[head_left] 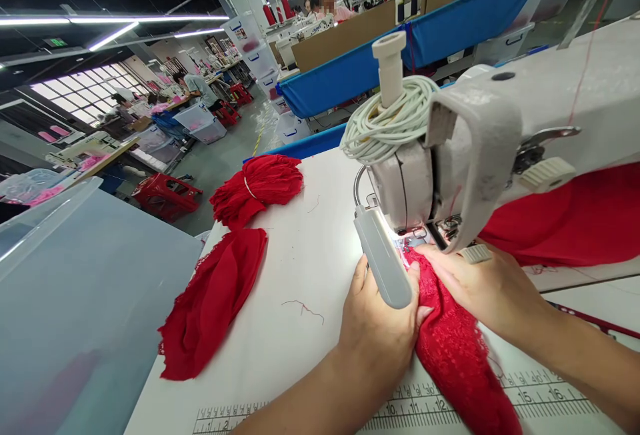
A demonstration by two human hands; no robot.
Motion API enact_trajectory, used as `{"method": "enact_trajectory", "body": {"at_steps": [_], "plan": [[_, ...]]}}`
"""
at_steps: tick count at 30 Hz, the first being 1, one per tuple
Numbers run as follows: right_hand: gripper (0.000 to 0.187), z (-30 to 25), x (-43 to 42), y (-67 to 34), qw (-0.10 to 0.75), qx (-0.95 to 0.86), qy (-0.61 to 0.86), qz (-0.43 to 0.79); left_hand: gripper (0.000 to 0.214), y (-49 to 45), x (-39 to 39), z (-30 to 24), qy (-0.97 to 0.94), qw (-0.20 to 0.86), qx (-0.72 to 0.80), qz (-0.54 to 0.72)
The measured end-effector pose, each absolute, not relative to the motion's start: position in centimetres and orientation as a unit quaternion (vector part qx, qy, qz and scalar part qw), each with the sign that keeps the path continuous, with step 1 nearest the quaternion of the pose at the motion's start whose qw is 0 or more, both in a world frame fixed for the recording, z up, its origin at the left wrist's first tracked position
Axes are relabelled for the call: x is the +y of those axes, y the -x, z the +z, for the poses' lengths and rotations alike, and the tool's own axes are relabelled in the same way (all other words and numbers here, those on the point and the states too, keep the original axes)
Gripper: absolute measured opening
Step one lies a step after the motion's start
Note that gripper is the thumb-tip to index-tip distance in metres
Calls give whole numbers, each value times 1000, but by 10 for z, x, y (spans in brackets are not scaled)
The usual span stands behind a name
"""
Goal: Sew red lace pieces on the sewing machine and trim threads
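A strip of red lace fabric (445, 341) runs from the needle area of a white sewing machine (480, 121) down over the table's front edge. My left hand (383, 315) grips the fabric's left side with thumb and fingers, partly covered by a grey lamp (384, 258). On the other side, my right hand (480, 281) lies along the fabric close to the presser foot, its fingertips pressed on the lace and partly hidden behind the machine head. The needle itself is hard to make out.
A tied bundle of red fabric (270, 185) and a loose folded red piece (215, 305) lie on the white table (305, 348) at left. A translucent plastic bin (90, 301) stands beside it. More red cloth (575, 221) lies behind the machine arm. Co-workers sit farther back.
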State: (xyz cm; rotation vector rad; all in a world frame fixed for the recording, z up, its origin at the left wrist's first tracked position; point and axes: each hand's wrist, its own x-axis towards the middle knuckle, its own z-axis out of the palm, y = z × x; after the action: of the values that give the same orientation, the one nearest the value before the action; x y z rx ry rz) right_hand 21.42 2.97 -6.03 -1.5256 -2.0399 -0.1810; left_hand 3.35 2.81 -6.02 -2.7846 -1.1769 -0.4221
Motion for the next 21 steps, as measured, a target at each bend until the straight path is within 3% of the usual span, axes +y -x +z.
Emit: {"method": "enact_trajectory", "body": {"at_steps": [13,21], "plan": [[35,-67,31,-215,303,-763,562,-101,40,-29,31,-60,920,50,-357,-153],[32,-65,32,-215,304,-744,594,-30,44,-28,31,-62,918,52,-366,-143]]}}
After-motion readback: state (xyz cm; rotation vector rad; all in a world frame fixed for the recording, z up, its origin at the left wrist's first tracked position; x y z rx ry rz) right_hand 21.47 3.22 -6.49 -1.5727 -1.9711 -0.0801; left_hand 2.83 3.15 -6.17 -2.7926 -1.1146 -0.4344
